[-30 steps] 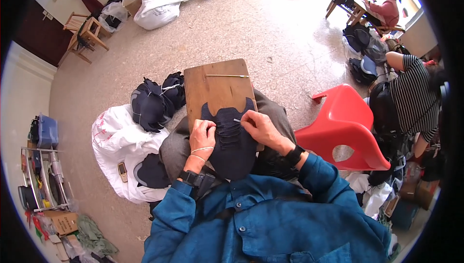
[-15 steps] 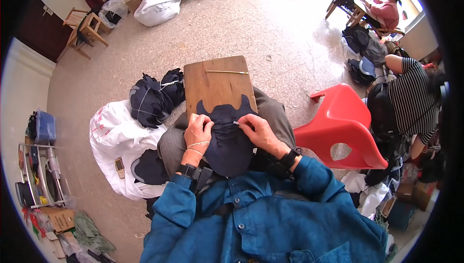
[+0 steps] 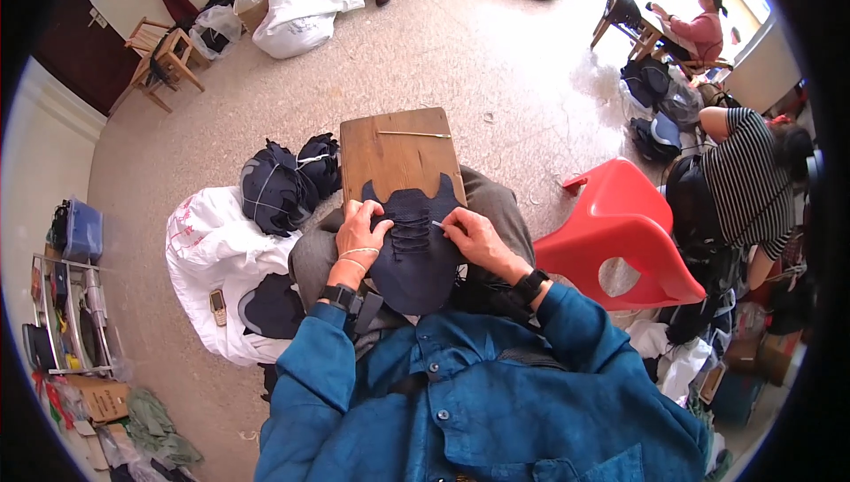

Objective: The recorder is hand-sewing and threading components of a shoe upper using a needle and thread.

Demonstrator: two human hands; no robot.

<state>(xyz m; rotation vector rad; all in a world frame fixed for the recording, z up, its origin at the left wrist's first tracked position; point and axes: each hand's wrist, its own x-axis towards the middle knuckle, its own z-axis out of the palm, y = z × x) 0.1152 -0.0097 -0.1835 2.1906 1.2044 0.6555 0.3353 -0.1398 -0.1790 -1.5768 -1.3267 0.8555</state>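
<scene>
A dark navy shoe upper (image 3: 413,278) lies flat over the near end of a wooden board (image 3: 398,159) on my lap, its two pointed ends facing away from me. Rows of dark lacing (image 3: 410,236) cross its middle. My left hand (image 3: 361,234) is closed on the upper's left edge, thumb and fingertips pressed together beside the lacing. On the other side, my right hand (image 3: 481,241) pinches a small pale tip, which looks like the end of the shoelace, by the right row of holes. A thin metal tool (image 3: 413,134) rests across the board's far part.
Tied bundles of dark uppers (image 3: 274,188) and a white sack (image 3: 208,256) with a phone (image 3: 218,307) on it sit at my left. A red plastic chair (image 3: 611,225) stands close at my right, near a person in a striped top (image 3: 748,177). Another person (image 3: 702,35) sits farther off.
My hands have moved slightly apart, the left hand shifting left. The lacing between them now shows more fully. The head view has shifted a little.
</scene>
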